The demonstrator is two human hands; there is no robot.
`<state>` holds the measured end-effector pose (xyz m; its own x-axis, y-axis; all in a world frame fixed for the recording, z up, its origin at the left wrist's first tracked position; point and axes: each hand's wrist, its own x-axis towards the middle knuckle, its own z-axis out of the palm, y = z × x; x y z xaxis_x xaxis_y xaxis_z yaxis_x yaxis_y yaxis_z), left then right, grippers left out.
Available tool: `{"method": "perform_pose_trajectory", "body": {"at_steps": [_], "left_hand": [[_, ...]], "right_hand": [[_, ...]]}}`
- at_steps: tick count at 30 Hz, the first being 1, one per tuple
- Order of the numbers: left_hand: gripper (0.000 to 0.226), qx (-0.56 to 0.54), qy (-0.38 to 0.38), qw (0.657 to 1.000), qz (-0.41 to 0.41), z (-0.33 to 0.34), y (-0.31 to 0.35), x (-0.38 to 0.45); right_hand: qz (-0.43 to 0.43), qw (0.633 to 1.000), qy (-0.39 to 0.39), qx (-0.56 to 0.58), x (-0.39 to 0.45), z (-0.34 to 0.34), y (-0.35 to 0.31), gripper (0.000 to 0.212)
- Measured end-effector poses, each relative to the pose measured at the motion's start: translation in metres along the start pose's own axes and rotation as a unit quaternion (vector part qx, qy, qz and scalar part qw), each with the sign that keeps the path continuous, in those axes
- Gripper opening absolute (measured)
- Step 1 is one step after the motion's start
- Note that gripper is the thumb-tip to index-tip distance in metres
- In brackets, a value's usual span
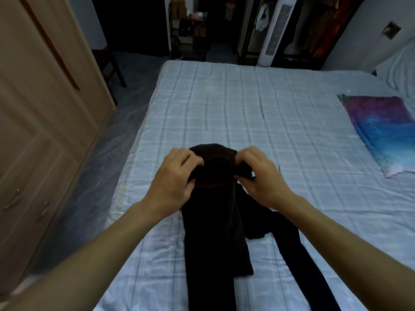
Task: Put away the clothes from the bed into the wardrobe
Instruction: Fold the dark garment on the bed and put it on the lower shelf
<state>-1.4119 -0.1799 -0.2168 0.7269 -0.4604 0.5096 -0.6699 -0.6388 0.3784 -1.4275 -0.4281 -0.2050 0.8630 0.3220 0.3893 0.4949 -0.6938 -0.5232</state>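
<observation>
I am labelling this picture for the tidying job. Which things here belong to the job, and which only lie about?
Job:
- dark garment, gripped by left hand and right hand
- bed
- wardrobe

Lying about:
- colourful pillow
- white tower fan
- dark shelf rack

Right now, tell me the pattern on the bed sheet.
The bed sheet is pale blue-white with a plaid grid of thin darker lines, seen in the head view.

No readable text, label or number anywhere (frame rather dim).
</observation>
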Motion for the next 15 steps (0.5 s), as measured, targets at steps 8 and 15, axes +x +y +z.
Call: {"method": "perform_pose_trajectory", "body": {"at_steps": [8,15], "left_hand": [[0.056,-0.005,-0.159,0.987,-0.038,0.087,0.039,-0.172],[0.041,-0.036,-0.219,0.973,-0.057,0.182,0.041,-0.286]], "right_hand": [[0.021,0.984,-0.179,0.013,-0.165,0.089,0.017,0.032],[0.055,0.970,-0.237,-0.018,-0.272,0.176,0.047,0.031]]}}
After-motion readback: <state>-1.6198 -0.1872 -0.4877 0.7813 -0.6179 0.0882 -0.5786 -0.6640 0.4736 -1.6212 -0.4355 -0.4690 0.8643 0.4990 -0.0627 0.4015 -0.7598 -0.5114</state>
